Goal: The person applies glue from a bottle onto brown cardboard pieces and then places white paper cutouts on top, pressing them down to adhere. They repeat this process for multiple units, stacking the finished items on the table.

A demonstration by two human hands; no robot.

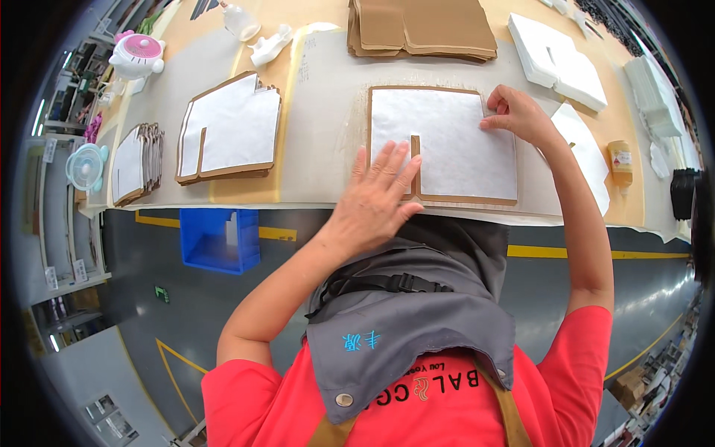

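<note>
White lining sheet (454, 141) is seen laid on a brown cardboard-coloured panel (462, 200), whose edge shows as a thin border round it, and both lie flat on the pale covering of the worktop (320, 112), near its front edge. The left hand (376, 197) is pressed flat on the lower left part of the sheet, fingers (387, 160) spread apart and stretched out, with nothing clasped. The right hand (515, 112) is set on the upper right corner of the sheet, its fingers bent and drawn together with the tips pressed down on the sheet's edge; whether the edge is pinched cannot be told. To the left, a stack of finished panels (231, 130) with the same white facing is laid, and further left another stack (138, 164) is stood near the worktop's end. A pile of plain brown panels (421, 30) is placed behind the work, and piles of white sheets (566, 63) are kept to the right. An amber bottle (620, 162) is found by the right forearm, and a blue bin (221, 238) is seen on the floor below the worktop
</note>
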